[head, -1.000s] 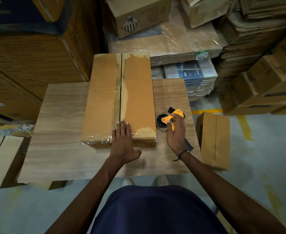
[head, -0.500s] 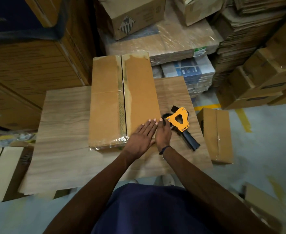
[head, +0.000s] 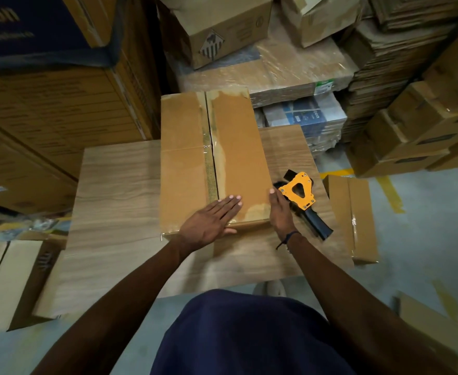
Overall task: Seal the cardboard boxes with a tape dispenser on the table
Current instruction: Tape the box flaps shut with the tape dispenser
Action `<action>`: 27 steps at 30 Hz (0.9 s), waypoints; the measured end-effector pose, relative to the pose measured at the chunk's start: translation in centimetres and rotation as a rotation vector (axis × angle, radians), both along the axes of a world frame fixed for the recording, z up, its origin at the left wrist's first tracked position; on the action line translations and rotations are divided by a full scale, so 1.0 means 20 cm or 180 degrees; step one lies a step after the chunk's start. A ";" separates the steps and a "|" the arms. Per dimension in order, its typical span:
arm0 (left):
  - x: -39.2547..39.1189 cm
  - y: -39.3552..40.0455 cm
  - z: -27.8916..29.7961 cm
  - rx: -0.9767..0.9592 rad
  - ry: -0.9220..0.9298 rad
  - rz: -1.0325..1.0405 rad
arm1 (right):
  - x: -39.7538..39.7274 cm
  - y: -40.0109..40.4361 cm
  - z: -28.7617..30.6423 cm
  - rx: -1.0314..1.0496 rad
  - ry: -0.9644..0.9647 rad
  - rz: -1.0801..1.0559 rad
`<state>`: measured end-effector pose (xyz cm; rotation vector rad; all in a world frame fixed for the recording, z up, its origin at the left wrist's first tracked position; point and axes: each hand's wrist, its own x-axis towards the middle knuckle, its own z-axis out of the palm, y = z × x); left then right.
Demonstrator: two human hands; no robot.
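The left grip (head: 208, 221) lies flat with fingers straight and together, palm down on the near end of the box (head: 214, 161), just right of the taped centre seam. The right grip (head: 280, 212) stands at the box's near right corner – its fingers reach toward the tape dispenser (head: 300, 196), but whether they curl round anything cannot be told. A dark band circles the right wrist.

The box sits on the tabletop (head: 119, 201), long axis running from 6 to 12 o'clock, flaps closed, clear tape along the seam. The dispenser lies on the tabletop at 3 o'clock from the box, just beside it – orange frame upward, dark handle pointing toward 5 o'clock.

A smaller box (head: 353, 217) stands on the floor (head: 422, 239) at 3 o'clock from the tabletop. Stacked cartons (head: 46, 104) fill 9 through 2 o'clock.
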<state>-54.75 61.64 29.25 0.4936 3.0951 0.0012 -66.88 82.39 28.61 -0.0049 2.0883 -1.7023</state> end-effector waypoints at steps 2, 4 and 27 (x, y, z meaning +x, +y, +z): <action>0.06 -0.09 0.00 0.0000 -0.0005 0.0006 | 0.00 0.00 0.00 0.0070 0.0036 0.0033; 0.11 -0.17 -0.01 -0.0005 0.0025 0.0011 | 0.00 0.00 0.00 0.0083 0.0054 0.0001; 0.11 -0.20 0.00 0.1282 0.0135 0.3073 | -0.04 0.01 0.01 0.1547 0.1178 0.0334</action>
